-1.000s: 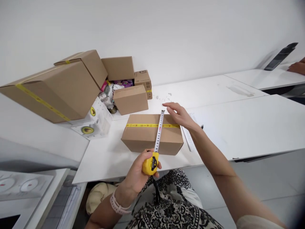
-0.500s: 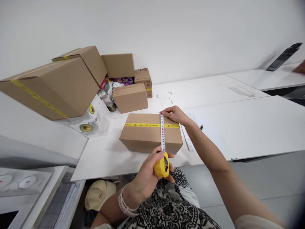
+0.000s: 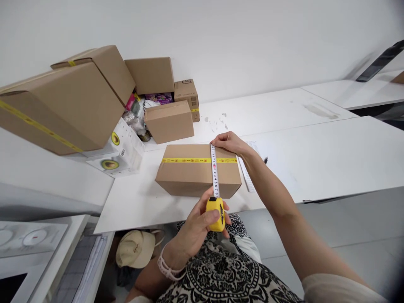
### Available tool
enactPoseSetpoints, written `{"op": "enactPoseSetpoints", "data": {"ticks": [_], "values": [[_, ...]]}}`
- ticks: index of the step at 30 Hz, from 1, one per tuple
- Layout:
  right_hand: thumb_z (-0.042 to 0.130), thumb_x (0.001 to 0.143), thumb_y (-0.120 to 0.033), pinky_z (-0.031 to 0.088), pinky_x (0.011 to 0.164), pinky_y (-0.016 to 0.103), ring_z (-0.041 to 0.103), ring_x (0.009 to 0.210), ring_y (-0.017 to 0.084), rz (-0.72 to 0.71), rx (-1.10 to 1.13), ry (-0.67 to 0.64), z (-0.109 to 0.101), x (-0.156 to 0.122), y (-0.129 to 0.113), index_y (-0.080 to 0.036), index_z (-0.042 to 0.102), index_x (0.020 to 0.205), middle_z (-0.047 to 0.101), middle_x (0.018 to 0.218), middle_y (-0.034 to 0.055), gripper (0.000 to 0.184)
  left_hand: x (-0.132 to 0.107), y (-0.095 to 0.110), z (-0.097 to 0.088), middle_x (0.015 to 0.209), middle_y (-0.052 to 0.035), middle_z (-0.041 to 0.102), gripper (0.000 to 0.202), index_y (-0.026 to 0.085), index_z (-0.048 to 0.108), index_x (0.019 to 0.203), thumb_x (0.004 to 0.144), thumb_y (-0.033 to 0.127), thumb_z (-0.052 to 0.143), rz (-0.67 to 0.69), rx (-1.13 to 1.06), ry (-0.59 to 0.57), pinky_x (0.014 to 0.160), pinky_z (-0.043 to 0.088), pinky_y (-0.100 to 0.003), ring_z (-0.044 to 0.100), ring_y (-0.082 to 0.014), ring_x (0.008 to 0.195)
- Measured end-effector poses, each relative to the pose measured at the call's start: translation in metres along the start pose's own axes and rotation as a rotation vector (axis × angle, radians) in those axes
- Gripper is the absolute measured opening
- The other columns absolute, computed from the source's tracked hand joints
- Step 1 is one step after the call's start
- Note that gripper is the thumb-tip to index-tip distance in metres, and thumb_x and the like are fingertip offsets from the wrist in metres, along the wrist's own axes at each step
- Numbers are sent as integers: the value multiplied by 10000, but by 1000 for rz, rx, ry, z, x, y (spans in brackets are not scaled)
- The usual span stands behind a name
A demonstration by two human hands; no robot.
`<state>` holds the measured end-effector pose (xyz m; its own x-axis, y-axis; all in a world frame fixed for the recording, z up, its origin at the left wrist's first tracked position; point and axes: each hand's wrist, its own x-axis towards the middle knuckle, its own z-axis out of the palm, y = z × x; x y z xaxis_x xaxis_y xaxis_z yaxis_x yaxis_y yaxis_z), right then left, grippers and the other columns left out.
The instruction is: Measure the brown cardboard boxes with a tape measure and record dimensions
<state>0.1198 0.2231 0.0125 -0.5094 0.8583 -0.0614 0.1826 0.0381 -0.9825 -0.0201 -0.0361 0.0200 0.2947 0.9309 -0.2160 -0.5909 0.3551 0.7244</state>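
A brown cardboard box (image 3: 186, 174) with yellow printed tape across its top lies on the white table (image 3: 132, 210) in front of me. My left hand (image 3: 202, 219) is closed around a yellow tape measure (image 3: 215, 221), just off the box's near edge. From it the white blade (image 3: 215, 174) runs across the box top to the far edge. There my right hand (image 3: 230, 144) pinches the blade's end against the box. The fingertips of my left hand are partly hidden behind the tape measure's case.
Beside the box lie a printed sheet (image 3: 249, 179) and a pen (image 3: 265, 160). At the back left, large cartons (image 3: 69, 101) are stacked on a white avocado-printed box (image 3: 126, 151), near a smaller carton (image 3: 170, 124). A cap (image 3: 135, 249) sits below the table.
My left thumb has shifted down onto the side of the tape measure's case, which has turned slightly. The blade stays stretched over the box; the whole view has shifted a little.
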Motion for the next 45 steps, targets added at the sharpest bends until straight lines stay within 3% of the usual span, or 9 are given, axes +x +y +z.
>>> {"op": "enactPoseSetpoints", "data": {"ticks": [8,27,45], "values": [[792,693,-409,446,514,247,589,598,133,17,25,16,3,-6,-6,-162,733,720,709,721,43,255,-2,2,-5,982,-63,588,697,252,487,1417,789,364,769,13,29,36,548,571,-285,586,-168,740],[782,720,-424,442,506,245,584,588,137,22,-1,22,4,-8,-8,-161,741,724,685,673,32,266,-5,0,-1,988,-71,580,713,182,418,1456,838,378,714,43,16,35,572,548,-272,584,-171,774],[773,732,-403,445,517,253,584,586,133,22,7,-2,4,-8,-9,-166,715,723,669,678,25,245,-4,-5,-2,998,-74,577,722,186,400,1468,844,363,715,47,-6,28,580,561,-288,585,-179,792]]}}
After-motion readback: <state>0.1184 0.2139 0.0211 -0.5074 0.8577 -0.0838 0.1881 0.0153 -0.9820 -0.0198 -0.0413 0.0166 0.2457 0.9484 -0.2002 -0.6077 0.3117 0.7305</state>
